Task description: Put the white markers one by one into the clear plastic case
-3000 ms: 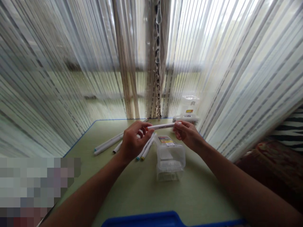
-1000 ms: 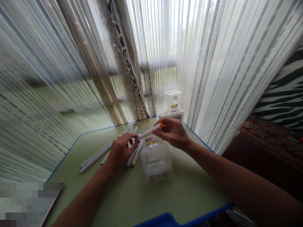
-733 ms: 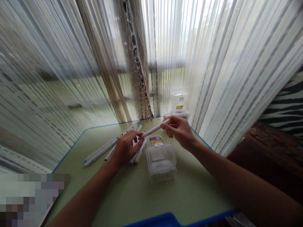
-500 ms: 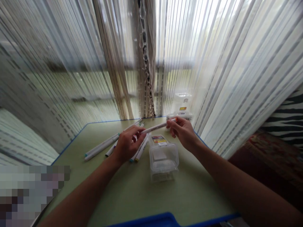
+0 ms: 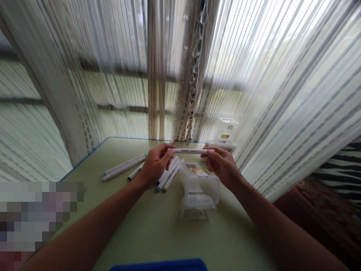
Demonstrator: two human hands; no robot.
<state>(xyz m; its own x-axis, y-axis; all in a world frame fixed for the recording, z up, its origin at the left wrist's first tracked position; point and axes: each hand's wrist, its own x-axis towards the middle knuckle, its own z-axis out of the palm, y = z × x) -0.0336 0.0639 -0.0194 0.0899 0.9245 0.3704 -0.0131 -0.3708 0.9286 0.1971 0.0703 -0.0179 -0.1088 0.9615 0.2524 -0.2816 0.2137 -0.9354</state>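
Observation:
A white marker [image 5: 187, 151] is stretched level between my two hands, above the table. My left hand [image 5: 158, 161] pinches its left end, and my right hand [image 5: 221, 162] grips the other end, where a bit of orange shows. Under and beside my left hand lie several white markers [image 5: 169, 175] with coloured ends, partly covered by the hand. Further left, a pair of markers [image 5: 124, 166] rests side by side. Just below my right hand a clear plastic case [image 5: 201, 188] with a colourful label lies on the table, its lid open toward me.
Another clear plastic container [image 5: 227, 131] stands at the table's back right, by the string curtain [image 5: 156, 94]. The green table [image 5: 158, 229] has a blue edge. A zebra-striped cloth [image 5: 341, 173] is at the right, and a blurred patch covers the lower left.
The marker has turned from slanted to level, with my left hand higher and my right hand slightly lower. The whole view has shifted, so the table items appear further right.

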